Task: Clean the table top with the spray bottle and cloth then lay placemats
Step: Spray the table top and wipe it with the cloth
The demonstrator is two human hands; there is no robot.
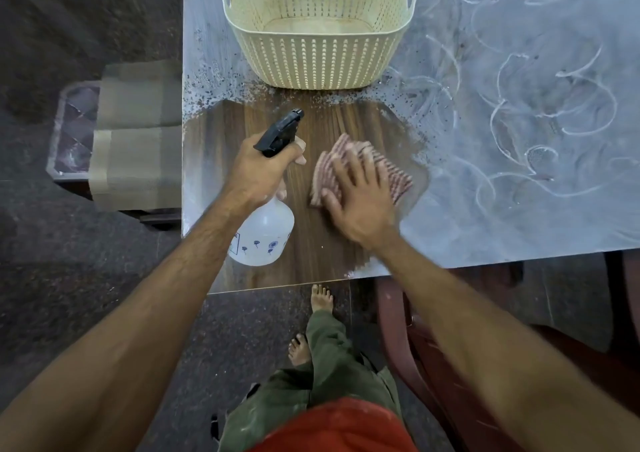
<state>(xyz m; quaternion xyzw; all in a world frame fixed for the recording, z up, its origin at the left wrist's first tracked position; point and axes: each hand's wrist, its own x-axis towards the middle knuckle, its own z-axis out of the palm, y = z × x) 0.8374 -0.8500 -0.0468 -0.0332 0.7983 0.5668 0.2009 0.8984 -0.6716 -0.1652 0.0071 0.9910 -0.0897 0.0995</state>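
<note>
In left hand [258,171], spray bottle [265,233], nozzle toward basket [318,60].

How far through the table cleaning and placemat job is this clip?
Early. Done: one wood-brown patch of the table near the front edge is wiped clean. In hand: the left hand holds the spray bottle; the right hand presses the cloth flat. Left: the dusty, swirled remainder, under the basket, and laying the placemats, on a side stand.
</note>
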